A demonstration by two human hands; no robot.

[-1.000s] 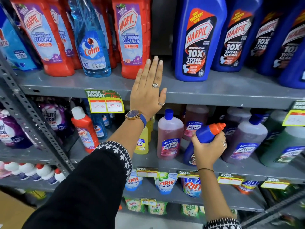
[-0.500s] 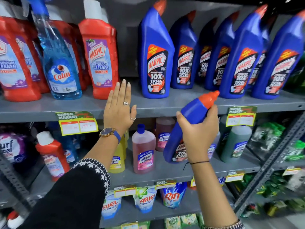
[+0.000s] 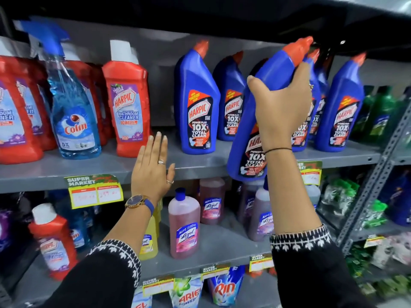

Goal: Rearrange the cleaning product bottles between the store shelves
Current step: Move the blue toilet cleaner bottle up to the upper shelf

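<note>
My right hand (image 3: pixel 281 107) grips a blue Harpic toilet cleaner bottle (image 3: pixel 251 138) with an orange cap, tilted, held in front of the upper shelf (image 3: pixel 111 167); its base hangs just below the shelf's front edge. Behind it stand several matching blue Harpic bottles (image 3: pixel 196 103). My left hand (image 3: pixel 152 172) is flat and open, fingers up, against the front edge of the upper shelf, holding nothing. On the lower shelf (image 3: pixel 213 247) stand pink Lizol bottles (image 3: pixel 184 227).
Red Harpic bathroom cleaner bottles (image 3: pixel 127 101) and a blue Colin spray bottle (image 3: pixel 71 107) fill the upper shelf's left. A small red bottle (image 3: pixel 52 238) and a yellow bottle (image 3: pixel 150 238) stand below. Green bottles (image 3: pixel 382 112) sit right of a grey upright post (image 3: pixel 375 181). Detergent pouches (image 3: pixel 222 287) lie lowest.
My right hand has lifted the blue Harpic bottle from the lower shelf up to the level of the upper shelf. My left hand has stayed open at the shelf edge.
</note>
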